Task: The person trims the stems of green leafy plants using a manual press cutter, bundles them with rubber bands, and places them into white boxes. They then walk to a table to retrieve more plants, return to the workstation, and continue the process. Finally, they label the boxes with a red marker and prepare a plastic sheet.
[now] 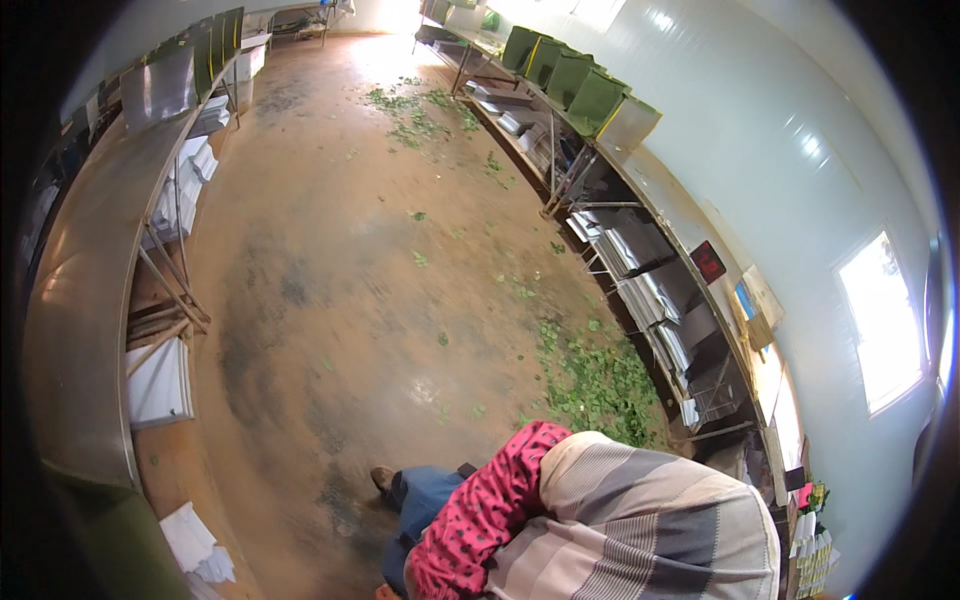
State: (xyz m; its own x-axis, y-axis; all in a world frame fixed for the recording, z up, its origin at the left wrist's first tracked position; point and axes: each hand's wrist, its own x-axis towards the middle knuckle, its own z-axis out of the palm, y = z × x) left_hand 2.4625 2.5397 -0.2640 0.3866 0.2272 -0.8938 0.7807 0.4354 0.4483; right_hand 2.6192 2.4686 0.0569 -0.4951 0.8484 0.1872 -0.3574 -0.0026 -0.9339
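Neither of my hands can be made out for certain. At the lower edge is a person's body in a striped garment, close to the camera. A pink sleeve with dark spots runs from it down to the left. A sliver of a hand shows at the bottom edge; whose it is and what it holds cannot be told. Beside the sleeve are a blue trouser leg and a brown shoe. Beyond the body, a heap of green leaves lies on the brown floor.
A long metal-topped table runs along the left, with white stacks below. Along the right wall, a bench carries green upright panels and a red-lit display. Flat stacks fill its under-shelf. More leaves lie farther off.
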